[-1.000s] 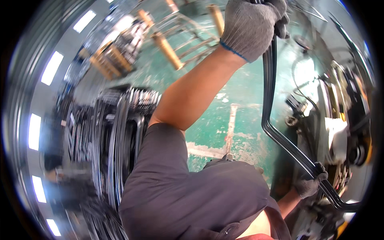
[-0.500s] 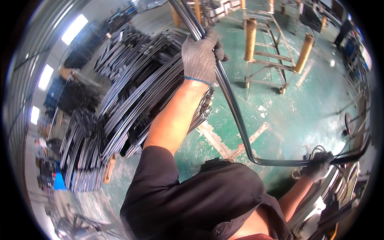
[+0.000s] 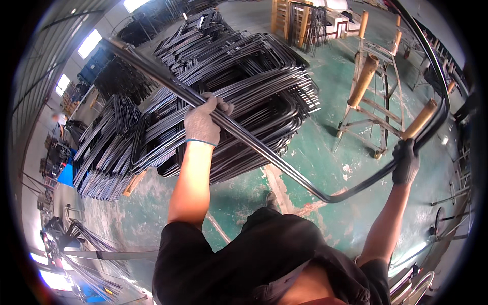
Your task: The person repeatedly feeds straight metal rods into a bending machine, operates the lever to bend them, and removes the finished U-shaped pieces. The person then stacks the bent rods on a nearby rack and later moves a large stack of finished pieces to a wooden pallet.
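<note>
Both hands wear grey knit gloves and grip a bent black metal tube frame (image 3: 269,155), which looks like several tubes lying together. My left hand (image 3: 203,122) is closed around its long left side, above a big pile of similar bent tube frames (image 3: 249,94). At the right, my right hand (image 3: 406,161) wraps the frame past its near rounded corner. From there the tubes curve up along the right edge of the view. The frame is held off the floor, in front of my body.
A metal stand with upright brown rollers (image 3: 363,81) stands on the green floor (image 3: 325,147) at right. Further stacked frames (image 3: 109,114) lie at left, beside a blue object (image 3: 66,173). Long thin rods (image 3: 96,272) spread at lower left. A wooden rack (image 3: 279,18) stands far back.
My view has turned left, bringing the pile nearer the middle. The held frame has swung so its long side slants over the pile. My right hand has risen with its end.
</note>
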`<state>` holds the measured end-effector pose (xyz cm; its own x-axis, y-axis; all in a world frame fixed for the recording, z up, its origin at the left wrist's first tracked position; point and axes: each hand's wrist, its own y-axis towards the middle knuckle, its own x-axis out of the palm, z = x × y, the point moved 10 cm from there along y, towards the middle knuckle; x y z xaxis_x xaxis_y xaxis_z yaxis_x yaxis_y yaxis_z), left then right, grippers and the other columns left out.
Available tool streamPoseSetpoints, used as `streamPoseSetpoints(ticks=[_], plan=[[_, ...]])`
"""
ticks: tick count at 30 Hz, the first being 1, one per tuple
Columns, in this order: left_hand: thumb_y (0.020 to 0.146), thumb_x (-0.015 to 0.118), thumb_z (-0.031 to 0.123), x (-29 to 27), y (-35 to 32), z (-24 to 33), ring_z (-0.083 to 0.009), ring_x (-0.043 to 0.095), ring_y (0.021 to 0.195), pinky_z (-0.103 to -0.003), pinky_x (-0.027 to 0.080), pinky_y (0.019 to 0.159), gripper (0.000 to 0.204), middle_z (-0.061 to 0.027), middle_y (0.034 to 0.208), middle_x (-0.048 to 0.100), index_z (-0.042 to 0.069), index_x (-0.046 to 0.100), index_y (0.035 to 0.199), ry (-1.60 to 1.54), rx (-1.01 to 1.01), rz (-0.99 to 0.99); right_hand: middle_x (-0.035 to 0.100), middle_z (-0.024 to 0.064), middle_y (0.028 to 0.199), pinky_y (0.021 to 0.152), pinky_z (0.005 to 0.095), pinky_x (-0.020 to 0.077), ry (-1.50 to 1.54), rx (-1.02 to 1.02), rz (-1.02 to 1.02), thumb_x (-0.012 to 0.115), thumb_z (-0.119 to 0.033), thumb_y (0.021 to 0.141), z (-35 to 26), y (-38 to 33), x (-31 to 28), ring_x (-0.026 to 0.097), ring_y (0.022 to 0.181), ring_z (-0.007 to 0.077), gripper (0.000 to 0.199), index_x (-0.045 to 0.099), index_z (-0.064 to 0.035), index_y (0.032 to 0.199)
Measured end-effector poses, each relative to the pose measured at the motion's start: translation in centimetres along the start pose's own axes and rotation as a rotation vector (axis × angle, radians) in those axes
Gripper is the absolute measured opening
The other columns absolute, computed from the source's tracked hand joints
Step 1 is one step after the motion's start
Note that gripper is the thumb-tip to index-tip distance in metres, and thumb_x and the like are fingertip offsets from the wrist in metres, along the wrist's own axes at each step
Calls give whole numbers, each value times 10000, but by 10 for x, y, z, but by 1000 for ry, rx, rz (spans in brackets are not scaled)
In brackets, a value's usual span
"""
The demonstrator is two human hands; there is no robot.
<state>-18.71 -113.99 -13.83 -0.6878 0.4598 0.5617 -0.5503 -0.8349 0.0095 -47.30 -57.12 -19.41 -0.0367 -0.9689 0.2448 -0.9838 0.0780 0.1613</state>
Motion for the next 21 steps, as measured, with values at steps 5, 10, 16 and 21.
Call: streamPoseSetpoints(ticks=[5, 10, 16, 21], plan=[[1040, 599, -20, -61, 59, 17, -291, 682, 852, -570, 639, 931, 104, -176, 942, 646, -28, 573, 1140, -98, 37, 55, 370, -80, 652, 497, 253, 264, 116, 100, -276, 562, -470, 1124, -6, 89, 148, 342, 533, 51, 364, 527, -187, 898], [1021, 596, -30, -132, 130, 16, -324, 676, 880, -589, 599, 1000, 126, -186, 980, 636, -40, 552, 1139, -188, -6, 136, 456, -78, 626, 470, 273, 270, -121, 29, -253, 745, -458, 1016, -31, 144, 311, 370, 494, 62, 409, 562, -189, 769], [1000, 542, -45, -149, 170, -12, -362, 661, 973, -575, 561, 1072, 147, -227, 1006, 640, -150, 601, 1083, -242, -132, 301, 588, -16, 668, 493, 310, 361, -577, -59, -332, 796, -423, 941, 7, 248, 461, 488, 523, 101, 376, 678, -101, 788], [996, 517, -19, -152, 195, -35, -357, 696, 1067, -567, 589, 1045, 184, -244, 1076, 691, -126, 643, 1078, 28, -135, 217, 573, 32, 594, 488, 389, 410, -829, -40, -484, 782, -416, 928, 69, 296, 583, 510, 478, 158, 426, 698, -38, 749]])
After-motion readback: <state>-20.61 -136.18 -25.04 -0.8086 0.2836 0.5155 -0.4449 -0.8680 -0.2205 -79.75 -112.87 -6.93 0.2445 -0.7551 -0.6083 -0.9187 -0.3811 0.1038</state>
